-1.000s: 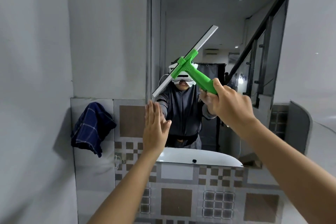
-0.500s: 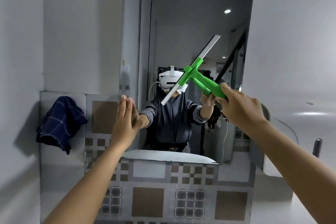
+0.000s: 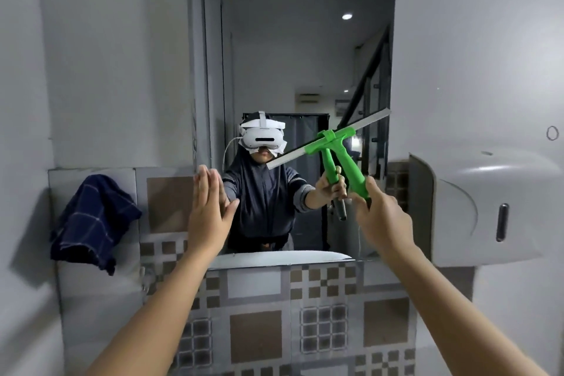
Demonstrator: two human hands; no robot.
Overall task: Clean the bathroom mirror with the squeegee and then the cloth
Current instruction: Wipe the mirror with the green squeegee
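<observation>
A tall mirror [image 3: 274,40] hangs on the grey wall above a patterned tile band. My right hand [image 3: 381,220] grips the green handle of a squeegee [image 3: 351,171], whose grey blade lies slanted against the mirror's lower right area. My left hand [image 3: 207,217] is flat, fingers together and pointing up, resting at the mirror's lower left edge. A dark blue checked cloth [image 3: 91,220] hangs on the wall to the left of the mirror, apart from both hands.
A grey wall dispenser [image 3: 488,207] sticks out at the right, close to my right hand. Patterned tiles [image 3: 256,330] cover the wall under the mirror. The mirror reflects a person wearing a headset and a white basin rim [image 3: 283,258].
The view has swung so the mirror sits more centred and the dispenser has come into sight. The squeegee blade has tilted flatter and shifted toward the mirror's right side. My left hand stays against the mirror.
</observation>
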